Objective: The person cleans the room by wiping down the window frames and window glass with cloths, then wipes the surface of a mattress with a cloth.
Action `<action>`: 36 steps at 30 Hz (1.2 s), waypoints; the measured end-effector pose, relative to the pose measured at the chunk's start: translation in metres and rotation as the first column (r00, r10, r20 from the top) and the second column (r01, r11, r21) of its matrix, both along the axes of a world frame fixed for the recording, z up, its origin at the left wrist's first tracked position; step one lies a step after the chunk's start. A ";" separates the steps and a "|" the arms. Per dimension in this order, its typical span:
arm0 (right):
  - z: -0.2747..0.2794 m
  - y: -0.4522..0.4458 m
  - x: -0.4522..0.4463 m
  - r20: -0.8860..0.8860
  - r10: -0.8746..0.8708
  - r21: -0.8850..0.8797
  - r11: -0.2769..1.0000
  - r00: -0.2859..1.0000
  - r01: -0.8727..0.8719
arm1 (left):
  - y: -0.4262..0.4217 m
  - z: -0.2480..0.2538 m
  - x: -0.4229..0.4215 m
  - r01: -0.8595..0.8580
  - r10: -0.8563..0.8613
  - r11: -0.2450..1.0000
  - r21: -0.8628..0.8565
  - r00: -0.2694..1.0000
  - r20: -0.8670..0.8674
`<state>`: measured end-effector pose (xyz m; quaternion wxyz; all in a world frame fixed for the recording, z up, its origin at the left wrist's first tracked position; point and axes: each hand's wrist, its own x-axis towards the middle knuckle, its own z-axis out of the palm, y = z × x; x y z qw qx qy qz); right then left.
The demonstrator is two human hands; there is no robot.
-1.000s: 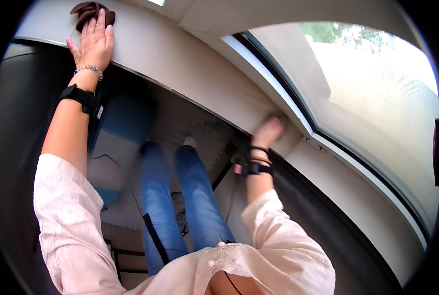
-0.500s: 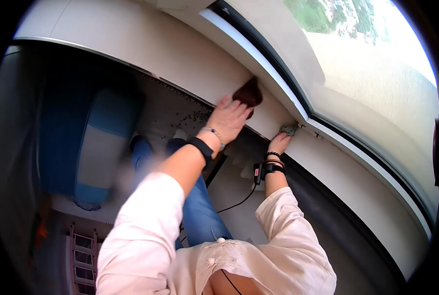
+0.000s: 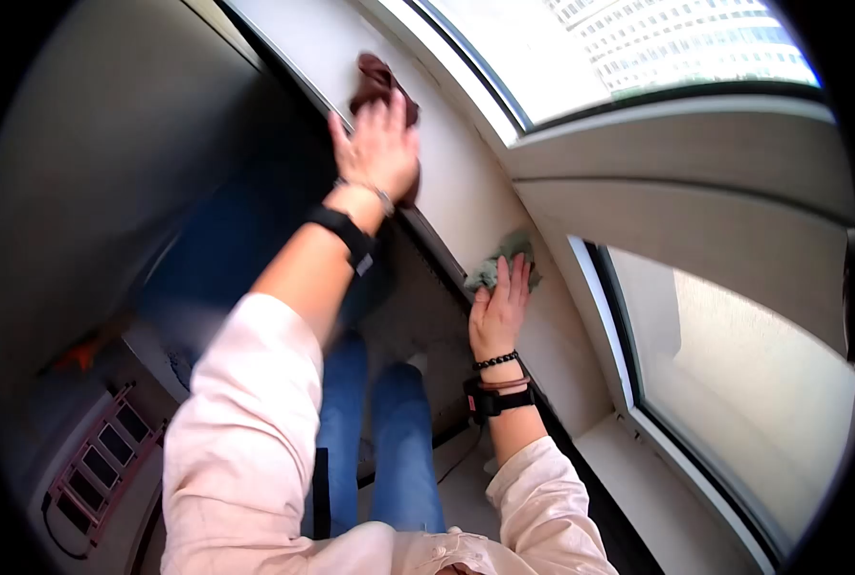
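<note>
My left hand (image 3: 379, 153) lies over a dark brown cloth (image 3: 375, 75) on the window sill (image 3: 451, 182), holding it against the surface with fingers stretched forward. Part of the cloth shows beyond the fingertips and part beside the palm. Closer to my body, my right hand (image 3: 502, 309) holds a crumpled pale green cloth (image 3: 518, 247) down on the same sill. Its fingers lie over the cloth, which bunches out on both sides of them. Both palms face down, so their undersides are hidden.
A white window frame (image 3: 604, 316) with glass panes runs along the right. Below the sill on the left is a dark blue shape (image 3: 226, 249), partly blurred. A pink ladder-like rack (image 3: 111, 450) stands at lower left, near an orange object (image 3: 80, 356).
The view has turned and shifted along the sill. Both hands have moved along it with their cloths, and more of the green cloth shows now.
</note>
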<state>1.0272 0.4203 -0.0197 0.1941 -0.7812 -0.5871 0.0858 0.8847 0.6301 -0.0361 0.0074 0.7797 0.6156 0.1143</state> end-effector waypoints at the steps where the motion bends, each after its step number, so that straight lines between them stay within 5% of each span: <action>1: -0.004 0.008 0.001 0.022 0.050 -0.004 0.999 0.998 -0.050 | -0.020 0.001 0.012 0.038 -0.038 0.999 0.018 0.998 0.042; 3: -0.008 0.037 -0.008 0.044 0.111 -0.014 0.994 0.993 -0.111 | -0.029 0.003 0.008 0.347 -0.333 0.931 -0.115 0.934 0.126; 6: -0.020 0.056 -0.008 0.065 0.089 -0.036 0.996 0.994 -0.087 | 0.013 -0.006 -0.016 0.407 -0.395 0.908 -0.103 0.911 0.121; 9: -0.015 0.056 -0.008 0.062 0.109 -0.023 0.994 0.992 -0.107 | 0.089 -0.006 -0.044 0.110 -0.109 0.994 -0.013 0.993 0.056; 14: -0.018 0.057 -0.007 0.106 0.113 -0.024 0.993 0.988 -0.111 | 0.190 -0.011 -0.078 -0.033 0.032 0.999 -0.033 0.998 -0.047; 19: -0.020 0.057 -0.005 0.084 0.109 -0.039 0.994 0.990 -0.106 | 0.254 -0.026 -0.102 -0.288 0.286 0.957 0.042 0.958 0.033; 27: -0.022 0.055 -0.006 0.082 0.128 -0.028 0.992 0.988 -0.126 | 0.217 -0.031 -0.097 -0.367 0.362 0.928 0.060 0.929 0.080; 33: -0.019 0.056 -0.009 0.115 0.131 -0.020 0.991 0.985 -0.130 | 0.115 -0.016 -0.068 -0.217 0.211 0.976 0.027 0.967 0.144; 36: -0.017 0.057 -0.008 0.106 0.148 -0.011 0.989 0.983 -0.148 | 0.039 -0.003 -0.028 -0.007 0.008 1.000 -0.009 0.976 0.219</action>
